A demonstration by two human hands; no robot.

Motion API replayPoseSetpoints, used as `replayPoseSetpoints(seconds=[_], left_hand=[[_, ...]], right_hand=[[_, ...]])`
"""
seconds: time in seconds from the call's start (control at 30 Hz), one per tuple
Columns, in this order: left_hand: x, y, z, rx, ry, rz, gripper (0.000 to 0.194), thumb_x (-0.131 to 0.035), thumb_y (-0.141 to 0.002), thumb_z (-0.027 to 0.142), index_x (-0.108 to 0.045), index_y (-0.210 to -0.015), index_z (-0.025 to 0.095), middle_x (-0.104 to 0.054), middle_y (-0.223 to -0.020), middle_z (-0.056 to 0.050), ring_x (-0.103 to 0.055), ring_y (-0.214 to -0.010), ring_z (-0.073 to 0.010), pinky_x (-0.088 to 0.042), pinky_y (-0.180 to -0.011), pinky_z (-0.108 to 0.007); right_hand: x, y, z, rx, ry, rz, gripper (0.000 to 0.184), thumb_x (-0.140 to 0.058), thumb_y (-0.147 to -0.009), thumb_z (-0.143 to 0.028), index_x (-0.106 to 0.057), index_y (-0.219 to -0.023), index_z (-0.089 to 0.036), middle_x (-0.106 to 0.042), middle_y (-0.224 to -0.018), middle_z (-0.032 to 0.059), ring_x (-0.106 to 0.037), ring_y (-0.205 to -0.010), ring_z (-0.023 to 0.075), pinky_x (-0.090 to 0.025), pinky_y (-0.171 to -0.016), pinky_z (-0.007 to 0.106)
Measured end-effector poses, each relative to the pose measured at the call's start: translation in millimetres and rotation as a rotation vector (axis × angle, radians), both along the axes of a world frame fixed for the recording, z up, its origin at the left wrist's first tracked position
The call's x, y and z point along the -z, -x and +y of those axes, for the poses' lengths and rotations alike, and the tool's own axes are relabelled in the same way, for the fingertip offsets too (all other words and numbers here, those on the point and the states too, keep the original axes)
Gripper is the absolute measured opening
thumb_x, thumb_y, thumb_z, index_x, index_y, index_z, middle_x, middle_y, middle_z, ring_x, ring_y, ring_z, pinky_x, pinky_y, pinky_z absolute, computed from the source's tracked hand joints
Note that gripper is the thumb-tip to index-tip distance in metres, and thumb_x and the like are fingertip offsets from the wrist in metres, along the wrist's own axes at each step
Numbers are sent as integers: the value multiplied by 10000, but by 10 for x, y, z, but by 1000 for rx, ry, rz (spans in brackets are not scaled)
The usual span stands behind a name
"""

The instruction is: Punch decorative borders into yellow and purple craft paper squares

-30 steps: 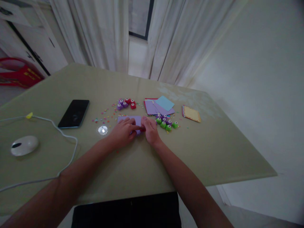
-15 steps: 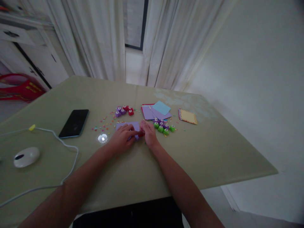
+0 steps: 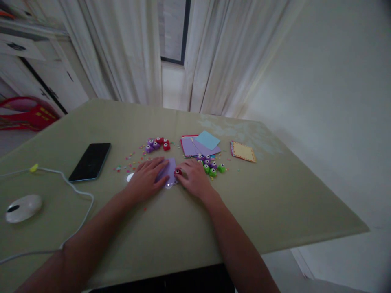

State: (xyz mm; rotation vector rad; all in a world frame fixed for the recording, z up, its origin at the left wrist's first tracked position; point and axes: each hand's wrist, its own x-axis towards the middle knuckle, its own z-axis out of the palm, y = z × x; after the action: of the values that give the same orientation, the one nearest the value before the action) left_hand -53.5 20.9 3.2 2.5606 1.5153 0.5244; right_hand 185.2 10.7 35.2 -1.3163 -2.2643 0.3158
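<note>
yellow marks point(image 3: 45, 113) on the red bag point(image 3: 30, 121) are too blurred to read. the left hand point(image 3: 146, 179) lies flat and spread on a purple card point(image 3: 171, 166) on the worktop point(image 3: 259, 203); the right hand point(image 3: 196, 178), half curled, pinches a red toy point(image 3: 177, 172) by the card's right edge. pale curtains point(image 3: 122, 53) hang behind.

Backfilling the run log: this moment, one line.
left grip: open, on purple sheet; right grip: at red piece, hold unclear; phone: on table
</note>
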Motion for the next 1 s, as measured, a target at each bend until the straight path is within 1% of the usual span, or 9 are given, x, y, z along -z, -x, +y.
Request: replayPoseSetpoints(seconds=[0.1,0.3,0.43,0.5,0.6,0.67,0.87,0.93,1.0], left_hand=[[47,14,4,26,24,56,612,-470,-1081,512,-559,-1594,190,-518,-1676,-160,-499,-1525,-369,-363,-1267,-587],[59,12,8,28,20,59,603,-463,-1084,505,-554,-1599,207,-515,-1682,-147,-483,-1551,-344,-351,-1288,-560],[58,-37,-32,47,36,57,610,-459,-1086,499,-540,-1612,202,-493,-1698,-146,-472,-1563,-329,-328,-1307,-538],[56,-67,-53,59,50,57,623,-462,-1089,508,-520,-1628,201,-469,-1715,-141,-459,-1573,-325,-311,-1315,-542],[60,-97,-73,78,55,54,654,-475,-1086,545,-497,-1643,204,-438,-1734,-138,-433,-1590,-326,-288,-1323,-553],[63,-102,-75,90,53,50,687,-499,-1070,578,-494,-1645,201,-432,-1736,-150,-429,-1591,-339,-284,-1322,-570],[-8,-73,-77,114,66,34,757,-576,-1021,638,-483,-1655,234,-456,-1722,-147,-451,-1575,-369,-291,-1316,-585],[-47,-53,-79,105,82,35,754,-615,-1003,636,-511,-1637,242,-466,-1717,-141,-468,-1562,-377,-315,-1306,-579],[-78,-30,-77,87,90,42,743,-645,-990,629,-542,-1615,242,-485,-1704,-139,-485,-1551,-382,-336,-1296,-573]], right_hand=[[32,-5,23,120,-21,-96,119,-735,-1021,-294,-778,-1108,-226,-765,-1140,68,-626,-1145,266,-401,-989,392],[77,-21,80,385,-105,-148,150,-732,-991,-355,-755,-1012,-208,-714,-1182,120,-578,-1164,315,-394,-980,423],[118,-34,89,513,-106,-137,79,-707,-970,-262,-739,-1027,-218,-699,-1197,116,-566,-1157,319,-379,-978,424],[124,-21,72,534,-105,-126,117,-683,-982,-229,-743,-1082,-225,-700,-1219,114,-562,-1178,322,-372,-981,425],[82,71,67,501,-122,-92,168,-663,-1020,-262,-742,-1165,-228,-711,-1249,117,-567,-1197,322,-370,-997,427],[16,192,128,426,-137,-89,203,-632,-1052,-284,-732,-1219,-228,-720,-1275,118,-574,-1210,313,-375,-1014,424],[-190,626,694,146,-79,-312,348,-517,-1095,-201,-671,-1407,-219,-708,-1416,103,-596,-1293,256,-414,-1070,369],[-201,702,856,108,-57,-367,354,-522,-1080,-156,-693,-1384,-214,-743,-1367,98,-640,-1234,237,-427,-1057,339],[-195,710,921,122,-48,-398,334,-518,-1067,-129,-737,-1308,-203,-781,-1272,112,-667,-1179,254,-444,-1015,350]])
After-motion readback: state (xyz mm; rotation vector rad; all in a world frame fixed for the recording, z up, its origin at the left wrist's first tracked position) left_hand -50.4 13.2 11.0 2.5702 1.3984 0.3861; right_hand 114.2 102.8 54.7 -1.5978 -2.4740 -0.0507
